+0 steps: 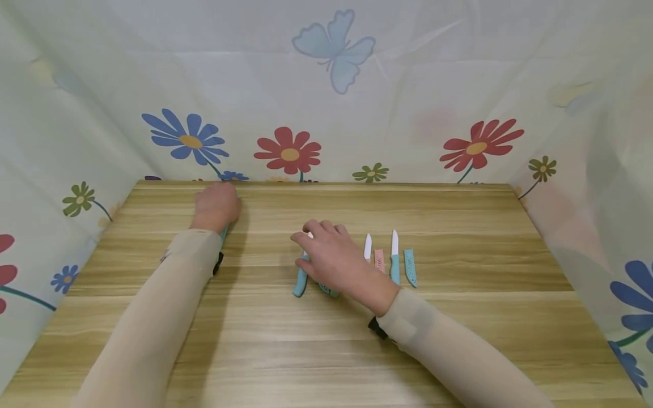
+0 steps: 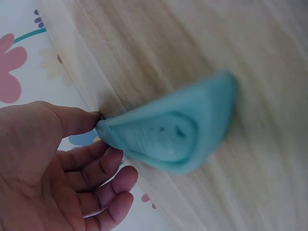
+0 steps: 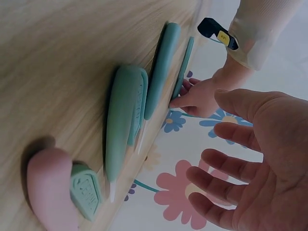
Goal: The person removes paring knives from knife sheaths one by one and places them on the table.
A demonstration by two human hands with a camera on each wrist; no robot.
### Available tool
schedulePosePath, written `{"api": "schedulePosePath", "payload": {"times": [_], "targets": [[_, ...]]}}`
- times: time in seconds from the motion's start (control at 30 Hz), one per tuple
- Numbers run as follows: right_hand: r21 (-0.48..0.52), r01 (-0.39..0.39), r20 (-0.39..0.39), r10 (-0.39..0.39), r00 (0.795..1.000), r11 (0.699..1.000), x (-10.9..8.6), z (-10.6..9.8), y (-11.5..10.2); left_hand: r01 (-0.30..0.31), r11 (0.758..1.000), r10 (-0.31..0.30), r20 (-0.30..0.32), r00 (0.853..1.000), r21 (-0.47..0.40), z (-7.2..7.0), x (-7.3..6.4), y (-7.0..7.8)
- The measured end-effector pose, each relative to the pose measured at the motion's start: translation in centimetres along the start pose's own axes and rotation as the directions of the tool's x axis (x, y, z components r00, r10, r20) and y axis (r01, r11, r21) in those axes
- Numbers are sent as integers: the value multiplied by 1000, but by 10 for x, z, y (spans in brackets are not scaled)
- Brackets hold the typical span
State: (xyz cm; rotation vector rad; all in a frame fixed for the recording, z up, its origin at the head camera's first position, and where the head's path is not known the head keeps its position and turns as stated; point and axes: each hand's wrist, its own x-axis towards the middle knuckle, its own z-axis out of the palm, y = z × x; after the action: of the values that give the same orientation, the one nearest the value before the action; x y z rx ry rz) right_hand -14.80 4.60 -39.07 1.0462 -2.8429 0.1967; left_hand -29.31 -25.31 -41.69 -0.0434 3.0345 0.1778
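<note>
At the far left of the table, my left hand [image 1: 216, 205] pinches the narrow end of a long teal piece [image 2: 192, 130] between thumb and fingertips. Its wide near end has an oval recess and is blurred; I cannot tell whether it is a sheath or a handle. My right hand [image 1: 334, 258] hovers mid-table, fingers spread and holding nothing. Beneath and beside it lie a teal-handled knife [image 1: 301, 280] with a white blade, a green-handled knife [image 3: 122, 125] and a green sheath [image 3: 139, 103]. The hand partly covers these in the head view.
Right of my right hand lie a white blade [image 1: 368, 247], a pink sheath [image 1: 379, 259], another teal-handled knife [image 1: 395, 267] and a teal sheath [image 1: 410, 267]. A pink handle [image 3: 50, 187] lies beside a small green sheath [image 3: 85, 192]. Flowered cloth [image 1: 408, 85] surrounds the wooden table [image 1: 285, 351].
</note>
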Motion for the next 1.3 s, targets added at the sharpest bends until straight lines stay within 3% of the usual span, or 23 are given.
{"api": "schedulePosePath", "payload": {"times": [0.43,0.87,1.17,1.3], "targets": [[7,-4,35,4,999,1000,17,3,-6,80,992,-77,35,996,-94,-5,-6,8],[-1,-33,115,33,993,999,38,7,-21,170,958,-151,97,984,-231,-9,-19,15],[-22,-56,166,59,984,998,55,16,-30,161,959,-141,101,985,-234,-9,-25,26],[-33,-67,191,72,979,997,63,19,-36,120,974,-101,105,989,-191,-11,-28,29]]}}
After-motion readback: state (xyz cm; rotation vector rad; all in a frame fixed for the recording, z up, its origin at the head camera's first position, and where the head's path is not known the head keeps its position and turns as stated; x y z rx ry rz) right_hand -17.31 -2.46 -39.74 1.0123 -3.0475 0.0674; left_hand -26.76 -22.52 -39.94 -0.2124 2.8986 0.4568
